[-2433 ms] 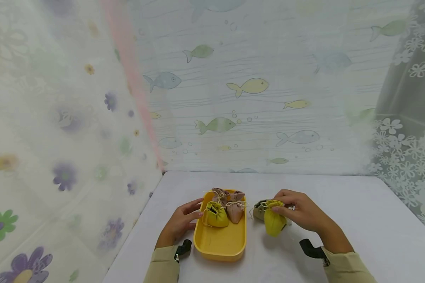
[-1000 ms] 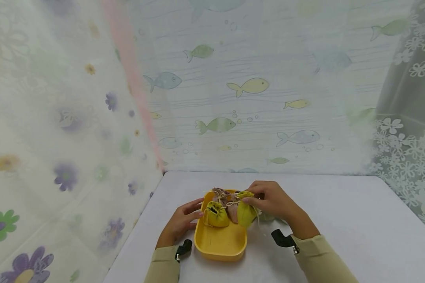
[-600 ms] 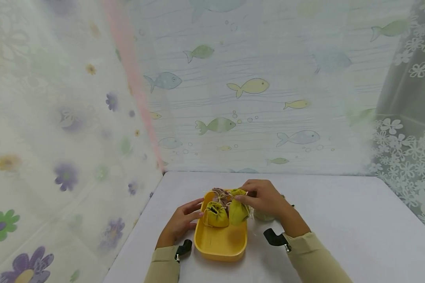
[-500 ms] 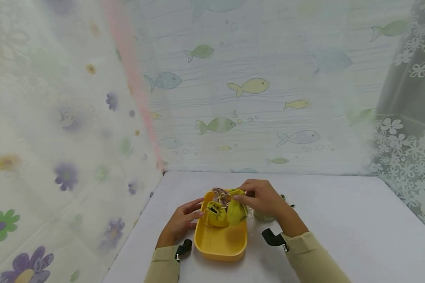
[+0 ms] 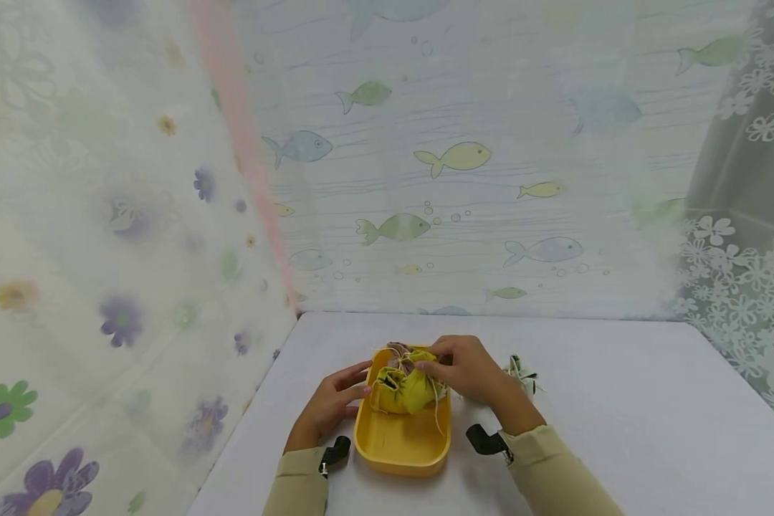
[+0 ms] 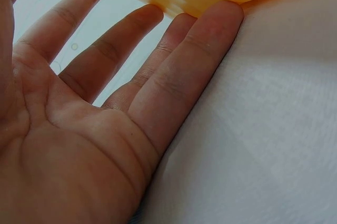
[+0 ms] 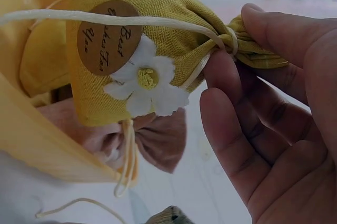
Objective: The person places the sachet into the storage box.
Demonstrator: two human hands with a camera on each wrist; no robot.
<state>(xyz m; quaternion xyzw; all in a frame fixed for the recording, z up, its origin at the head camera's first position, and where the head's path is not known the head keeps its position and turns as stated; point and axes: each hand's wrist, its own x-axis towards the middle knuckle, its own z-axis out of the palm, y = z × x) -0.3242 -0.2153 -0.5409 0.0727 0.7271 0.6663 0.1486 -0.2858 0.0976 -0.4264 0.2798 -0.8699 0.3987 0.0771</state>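
Since the earlier frame, the held yellow pouch [image 5: 419,393] has moved left from over the bench [image 5: 632,408] to the yellow tray [image 5: 401,443], where it appears just right of the other yellow pouch [image 5: 387,395]. A brownish pouch [image 5: 398,355] sits at the tray's far end. On my feeds, the right hand [image 5: 469,369] pinches the gathered neck between thumb and fingers; the left hand [image 5: 334,403] is spread, fingertips against the tray's left wall. A pale grey-green pouch [image 5: 522,374], partly hidden, is right of the tray. I cannot tell whether the held pouch touches the tray floor. Judgement: I would brace the tray, let the pouch's base take the weight, tuck the trailing cord [image 7: 126,19] inside, then release the neck without dragging its neighbour.
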